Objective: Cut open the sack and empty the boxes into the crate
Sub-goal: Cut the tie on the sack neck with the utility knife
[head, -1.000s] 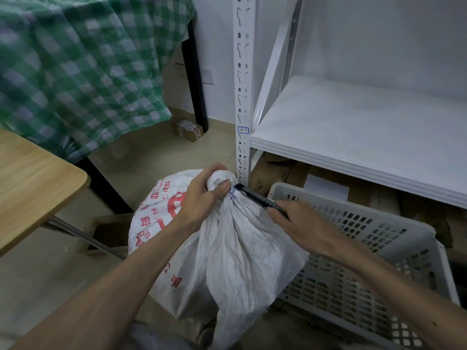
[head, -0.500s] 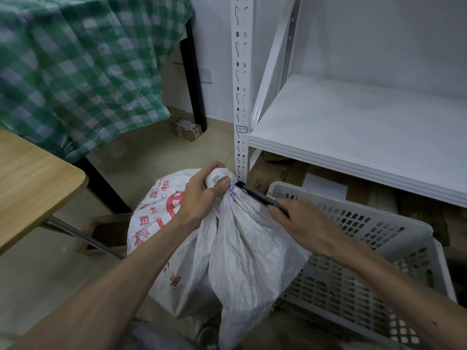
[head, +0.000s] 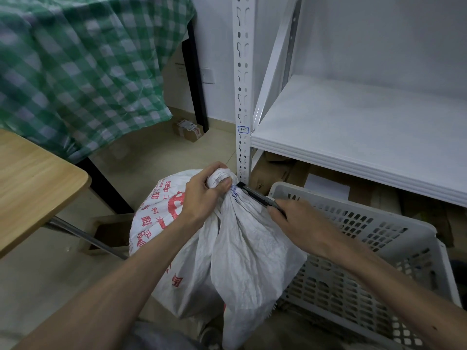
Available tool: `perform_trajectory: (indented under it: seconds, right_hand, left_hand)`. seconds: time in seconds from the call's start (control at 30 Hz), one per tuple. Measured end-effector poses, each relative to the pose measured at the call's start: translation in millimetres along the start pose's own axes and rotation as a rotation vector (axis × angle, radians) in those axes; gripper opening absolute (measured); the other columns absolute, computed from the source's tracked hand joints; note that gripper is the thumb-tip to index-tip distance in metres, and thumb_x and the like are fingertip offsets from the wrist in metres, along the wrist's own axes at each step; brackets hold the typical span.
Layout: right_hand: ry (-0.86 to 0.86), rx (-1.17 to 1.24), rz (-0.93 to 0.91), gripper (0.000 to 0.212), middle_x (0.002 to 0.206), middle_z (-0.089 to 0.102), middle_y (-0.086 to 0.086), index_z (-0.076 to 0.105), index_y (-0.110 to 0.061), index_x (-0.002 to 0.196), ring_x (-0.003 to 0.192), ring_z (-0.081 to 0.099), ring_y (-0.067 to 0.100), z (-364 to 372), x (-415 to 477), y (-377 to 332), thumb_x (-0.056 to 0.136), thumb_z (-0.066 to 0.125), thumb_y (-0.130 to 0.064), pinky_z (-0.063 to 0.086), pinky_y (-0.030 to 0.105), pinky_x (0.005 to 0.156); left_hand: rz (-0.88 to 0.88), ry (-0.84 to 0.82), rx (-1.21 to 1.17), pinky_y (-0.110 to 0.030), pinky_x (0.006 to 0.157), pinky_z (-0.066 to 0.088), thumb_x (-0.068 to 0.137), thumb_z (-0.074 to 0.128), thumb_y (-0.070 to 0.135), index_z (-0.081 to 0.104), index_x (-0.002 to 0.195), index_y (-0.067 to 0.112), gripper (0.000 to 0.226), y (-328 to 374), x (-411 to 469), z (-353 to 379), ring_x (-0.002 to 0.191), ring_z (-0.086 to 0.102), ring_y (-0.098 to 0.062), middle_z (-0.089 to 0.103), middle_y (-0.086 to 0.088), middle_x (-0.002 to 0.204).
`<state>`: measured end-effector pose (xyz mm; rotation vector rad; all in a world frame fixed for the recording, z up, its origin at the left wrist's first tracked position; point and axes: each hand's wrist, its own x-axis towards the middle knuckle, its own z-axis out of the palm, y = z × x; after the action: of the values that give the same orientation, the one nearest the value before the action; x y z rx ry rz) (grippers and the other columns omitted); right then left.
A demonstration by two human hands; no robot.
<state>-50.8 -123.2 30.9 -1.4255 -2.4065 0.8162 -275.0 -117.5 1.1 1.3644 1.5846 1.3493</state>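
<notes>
Woven white plastic, the sack on the floor beside the crate looked soft, crinkly and heavy, so my left hand gripped its bunched neck while my right hand held the knife against the tie.

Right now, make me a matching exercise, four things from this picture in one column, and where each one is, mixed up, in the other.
Things:
1. cutter
2. sack
3. crate
4. small cardboard box

Places:
A. on the floor by the black table leg
B. neck gripped by the left hand
C. held in the right hand
D. right of the sack, below the white shelf

Pairs: 1-C, 2-B, 3-D, 4-A
</notes>
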Motion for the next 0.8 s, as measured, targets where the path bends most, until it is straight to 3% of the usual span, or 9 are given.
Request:
perform_trajectory:
  seconds: [0.47,0.63,0.7,0.8]
  right_hand:
    - [0.019,-0.007,0.003,0.036,0.062,0.051,-0.005,0.049,-0.020,0.071,0.050,0.044,0.007,4.3,-0.9,-4.3,0.103,0.036,-0.030,0.032,0.019,0.047]
    - [-0.065,0.012,0.010,0.033,0.067,0.051,-0.006,0.046,-0.023,0.074,0.056,0.045,0.005,-2.8,0.1,-4.4,0.103,0.035,-0.036,0.034,0.019,0.050]
    - [-0.151,0.013,0.011,0.029,0.074,0.051,-0.007,0.046,-0.024,0.082,0.062,0.046,0.005,-7.0,0.2,-5.7,0.101,0.036,-0.043,0.031,0.018,0.053]
    - [-0.276,0.153,0.071,0.026,0.081,0.053,-0.001,0.041,-0.022,0.110,0.063,0.047,0.007,-13.9,-4.2,-6.8,0.100,0.037,-0.045,0.037,0.016,0.052]
  left_hand:
    - [0.040,0.016,0.077,-0.043,0.080,0.054,0.087,0.068,0.019,0.066,0.094,0.020,0.007,4.8,-2.6,3.0,0.086,0.063,-0.022,0.069,0.002,0.089]
    - [0.032,-0.018,0.058,-0.039,0.079,0.051,0.085,0.068,0.027,0.066,0.094,0.022,0.010,1.9,0.4,2.7,0.086,0.062,-0.021,0.069,0.003,0.089]
    - [0.032,-0.024,0.069,-0.040,0.079,0.052,0.083,0.066,0.033,0.066,0.094,0.022,0.015,0.0,1.2,1.4,0.086,0.063,-0.022,0.069,0.003,0.089]
    - [0.034,-0.024,0.079,-0.042,0.080,0.052,0.082,0.065,0.036,0.065,0.094,0.022,0.018,-1.3,2.2,1.3,0.087,0.063,-0.023,0.068,0.004,0.088]
